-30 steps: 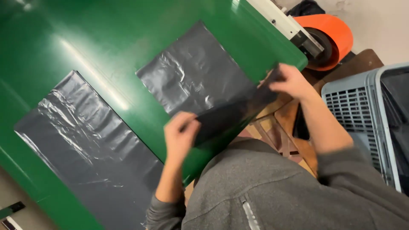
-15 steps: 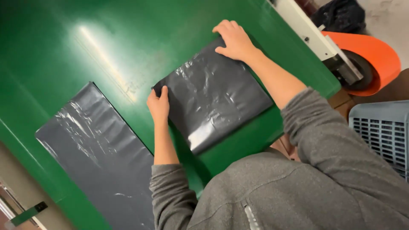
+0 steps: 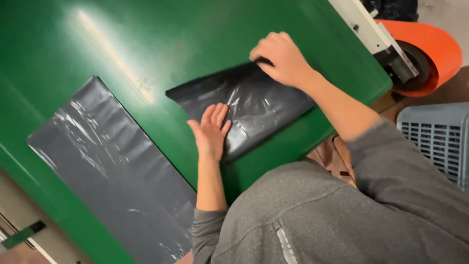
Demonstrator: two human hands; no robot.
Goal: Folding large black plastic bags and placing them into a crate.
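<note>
Head view, nearest first. A grey sleeve [image 3: 391, 195] and torso fill the lower right. Above them the left hand [image 3: 212, 129] lies flat, palm down, fingers together and extended, pressing the near edge of a dark plastic bag [image 3: 254, 105] against the green counter [image 3: 161, 44]. The bag lies on the counter near its right edge, folded or doubled into a compact quadrilateral with glossy creases; how many layers it has cannot be told. Farther on, the right hand [image 3: 281, 58] rests on the bag's far corner, fingers curled down and pressing; whether it pinches the edge is hidden by the knuckles. To the left, well apart, a second bag [image 3: 112, 171] lies spread out full length and flat on the counter, untouched. Beyond the counter's right edge stand a grey crate [image 3: 439, 142] and, farther still, an orange roll [image 3: 435, 54] on a white bracket. Judged from the layout, one bag is in mid-fold, held at two points and not yet flattened into a finished packet; the long one awaits handling.
</note>
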